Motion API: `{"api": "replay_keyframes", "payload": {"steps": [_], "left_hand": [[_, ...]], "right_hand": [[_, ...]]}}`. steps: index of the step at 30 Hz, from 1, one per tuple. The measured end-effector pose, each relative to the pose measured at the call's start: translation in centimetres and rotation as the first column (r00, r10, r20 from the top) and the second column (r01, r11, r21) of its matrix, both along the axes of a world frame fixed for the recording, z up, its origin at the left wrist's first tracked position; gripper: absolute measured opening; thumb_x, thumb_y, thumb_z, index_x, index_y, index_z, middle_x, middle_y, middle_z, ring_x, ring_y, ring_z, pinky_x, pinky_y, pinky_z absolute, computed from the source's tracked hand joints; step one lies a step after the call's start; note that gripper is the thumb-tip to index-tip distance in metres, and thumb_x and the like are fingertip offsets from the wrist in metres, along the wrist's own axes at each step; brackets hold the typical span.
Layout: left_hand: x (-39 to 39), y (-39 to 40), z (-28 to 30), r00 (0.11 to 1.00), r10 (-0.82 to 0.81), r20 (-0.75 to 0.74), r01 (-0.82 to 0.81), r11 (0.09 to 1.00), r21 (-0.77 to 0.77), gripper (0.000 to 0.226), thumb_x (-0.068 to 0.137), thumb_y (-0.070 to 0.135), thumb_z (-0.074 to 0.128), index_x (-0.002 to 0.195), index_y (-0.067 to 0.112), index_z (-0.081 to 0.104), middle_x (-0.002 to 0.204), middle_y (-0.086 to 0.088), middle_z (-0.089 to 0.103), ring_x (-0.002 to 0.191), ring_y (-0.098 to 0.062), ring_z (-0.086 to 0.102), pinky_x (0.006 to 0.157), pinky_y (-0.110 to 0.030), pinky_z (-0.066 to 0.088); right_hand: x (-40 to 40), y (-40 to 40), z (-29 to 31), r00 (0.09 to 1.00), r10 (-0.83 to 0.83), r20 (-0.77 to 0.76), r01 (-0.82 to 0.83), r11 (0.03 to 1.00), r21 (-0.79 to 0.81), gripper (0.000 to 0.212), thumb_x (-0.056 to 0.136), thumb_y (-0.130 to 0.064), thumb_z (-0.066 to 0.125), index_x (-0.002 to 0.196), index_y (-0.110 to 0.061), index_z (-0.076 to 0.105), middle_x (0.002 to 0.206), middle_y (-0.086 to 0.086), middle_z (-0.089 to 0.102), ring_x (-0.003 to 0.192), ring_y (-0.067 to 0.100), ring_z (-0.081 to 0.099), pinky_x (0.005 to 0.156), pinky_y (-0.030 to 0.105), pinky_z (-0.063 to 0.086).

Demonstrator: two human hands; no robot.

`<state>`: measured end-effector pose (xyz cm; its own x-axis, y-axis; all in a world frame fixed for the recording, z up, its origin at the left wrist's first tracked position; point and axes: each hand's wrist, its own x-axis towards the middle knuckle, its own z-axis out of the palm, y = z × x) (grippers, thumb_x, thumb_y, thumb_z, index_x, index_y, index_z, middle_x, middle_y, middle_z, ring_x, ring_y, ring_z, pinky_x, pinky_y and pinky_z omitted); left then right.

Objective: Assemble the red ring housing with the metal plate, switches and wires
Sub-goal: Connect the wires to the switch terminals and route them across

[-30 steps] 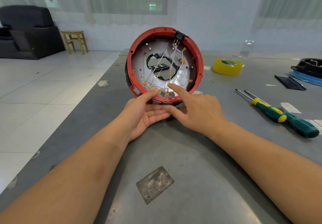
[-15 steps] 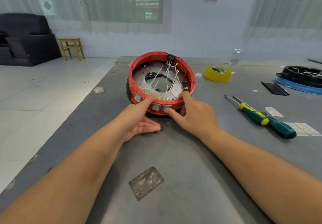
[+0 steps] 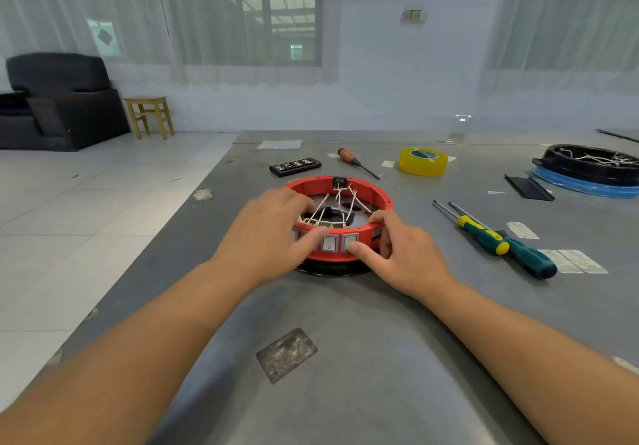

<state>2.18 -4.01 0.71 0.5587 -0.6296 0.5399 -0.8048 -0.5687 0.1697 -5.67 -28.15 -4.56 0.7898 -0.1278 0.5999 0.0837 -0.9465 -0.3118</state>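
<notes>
The red ring housing (image 3: 375,199) is laid flat on the grey table (image 3: 380,341), white wires (image 3: 340,207) strung inside it. Its left near rim is gripped by the left hand (image 3: 273,240), thumb on the front. A switch (image 3: 350,241) on its front wall is pressed by the right hand (image 3: 403,254), fingers curled over the rim. Right of the housing, a black tray (image 3: 587,168) is filled with white wires
</notes>
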Motion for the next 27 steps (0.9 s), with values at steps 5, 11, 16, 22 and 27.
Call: {"api": "replay_keyframes", "payload": {"steps": [5,11,16,22,27], "left_hand": [[0.0,-1.4,-0.7,0.992,-0.060,-0.112,0.068,0.996,0.064,0.049,0.102,0.061,0.045,0.125,0.026,0.071,0.125,0.009,0.070,0.117,-0.012,0.062,0.100,-0.037,0.049],[2.7,-5.3,1.0,0.972,-0.067,-0.225,0.085,0.994,0.074,0.034,0.109,0.041,0.049,0.132,0.028,0.070,0.137,0.008,0.067,0.129,-0.013,0.057,0.105,-0.037,0.048],[4.6,-6.8,1.2,0.960,-0.084,-0.266,0.164,0.941,0.297,0.042,0.110,0.042,0.041,0.146,0.033,0.062,0.162,0.014,0.045,0.154,-0.010,0.029,0.127,-0.042,0.027],[4.9,-6.8,0.4,0.962,-0.034,-0.271,0.113,0.954,0.279,0.049,0.108,0.055,0.037,0.125,0.026,0.073,0.136,0.003,0.066,0.150,-0.015,0.037,0.117,-0.044,0.039],[4.7,-7.0,0.5,0.956,-0.027,-0.293,0.136,0.923,0.360,0.055,0.109,0.058,0.028,0.137,0.033,0.067,0.147,0.010,0.062,0.158,-0.011,0.023,0.122,-0.050,0.033]], "right_hand": [[-0.1,-0.5,0.0,0.999,0.044,0.005,-0.044,0.999,0.028,0.055,0.083,-0.082,0.039,0.114,-0.037,0.049,0.062,-0.013,0.055,0.059,0.003,0.056,0.053,0.017,0.035],[-0.2,-0.5,0.2,0.999,0.030,-0.014,-0.029,0.997,0.077,0.059,0.083,-0.081,0.033,0.113,-0.035,0.055,0.065,-0.017,0.057,0.062,0.001,0.058,0.054,0.018,0.039],[0.5,-0.4,0.4,0.993,-0.107,0.058,0.106,0.994,0.030,0.056,0.091,-0.075,0.030,0.124,-0.035,0.050,0.091,-0.019,0.054,0.081,0.002,0.053,0.067,0.024,0.040],[1.9,-1.0,0.5,0.995,-0.092,-0.041,0.089,0.993,-0.074,0.067,0.097,-0.071,0.018,0.128,-0.034,0.064,0.141,-0.013,0.053,0.136,0.012,0.035,0.111,0.038,0.035],[1.8,-1.1,0.5,0.995,-0.094,-0.025,0.092,0.993,-0.076,0.074,0.096,-0.075,0.011,0.123,-0.034,0.066,0.133,-0.016,0.060,0.134,0.011,0.036,0.102,0.031,0.027]]}}
